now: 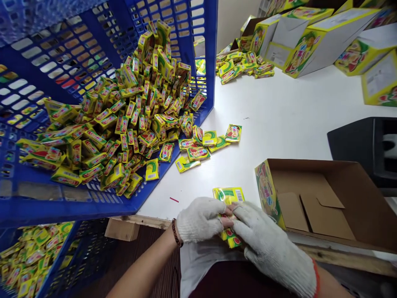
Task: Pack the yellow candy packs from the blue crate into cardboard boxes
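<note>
My left hand (201,219), in a white knit glove with bare fingertips, is closed on small yellow-and-green packs (231,238) at the table's front edge. From the other side my right hand (269,244), gloved the same way, has its fingers closed over these packs. Part of the group is hidden under my fingers. Just beyond my fingertips another yellow-and-green pack (228,193) lies on the white table. To the right of my right hand stands an open brown cardboard box (319,207) with a printed yellow side; its bottom flaps show inside.
A blue plastic crate (211,54) lies tipped at the left, with packs spilling (194,153) onto the table (279,120). Another crate of packs (34,256) stands below. Printed boxes (325,41) stand at the back right, near a black device (362,145).
</note>
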### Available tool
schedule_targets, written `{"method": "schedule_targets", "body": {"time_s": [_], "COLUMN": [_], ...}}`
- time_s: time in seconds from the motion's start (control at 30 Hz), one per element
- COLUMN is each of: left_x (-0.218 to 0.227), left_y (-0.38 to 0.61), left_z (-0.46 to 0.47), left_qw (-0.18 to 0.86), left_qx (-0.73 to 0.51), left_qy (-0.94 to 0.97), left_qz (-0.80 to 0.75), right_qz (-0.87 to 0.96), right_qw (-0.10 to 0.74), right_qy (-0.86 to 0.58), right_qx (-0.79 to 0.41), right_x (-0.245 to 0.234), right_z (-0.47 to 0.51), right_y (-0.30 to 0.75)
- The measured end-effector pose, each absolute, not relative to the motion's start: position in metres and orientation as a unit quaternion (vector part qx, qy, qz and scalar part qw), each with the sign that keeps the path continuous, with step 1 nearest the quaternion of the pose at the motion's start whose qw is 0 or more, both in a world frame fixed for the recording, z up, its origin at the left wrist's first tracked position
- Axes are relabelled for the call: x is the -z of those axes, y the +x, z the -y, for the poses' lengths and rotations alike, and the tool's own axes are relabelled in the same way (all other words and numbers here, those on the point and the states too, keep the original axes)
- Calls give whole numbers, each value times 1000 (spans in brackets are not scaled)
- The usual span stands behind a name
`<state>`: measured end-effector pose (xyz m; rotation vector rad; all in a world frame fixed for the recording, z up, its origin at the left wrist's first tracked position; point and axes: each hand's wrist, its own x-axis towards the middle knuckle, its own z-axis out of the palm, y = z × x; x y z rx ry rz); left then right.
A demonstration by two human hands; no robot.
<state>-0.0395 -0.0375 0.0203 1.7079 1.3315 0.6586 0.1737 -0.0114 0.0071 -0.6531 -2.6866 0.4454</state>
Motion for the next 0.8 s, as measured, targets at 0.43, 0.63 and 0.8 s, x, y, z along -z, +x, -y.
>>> {"method": "schedule_targets", "body": {"time_s": [0.43, 0.63, 0.8], "left_x": [12, -14, -27], "left_y": [-54, -65, -84], "left_z": [-5, -21, -61], "left_qw": [339, 301, 78], "left_qx": [-97, -78, -83], "left_qy": [793, 781, 658], "left_qz": [-496, -542, -744], "right_qz": [950, 945, 934], "right_qw": [201, 105, 100], "right_qy": [-199, -269, -263], "right_qx": [-135, -155, -221], "right_x": [9, 18, 22], "right_z": [12, -7, -10], "right_y": [179, 154, 149]}}
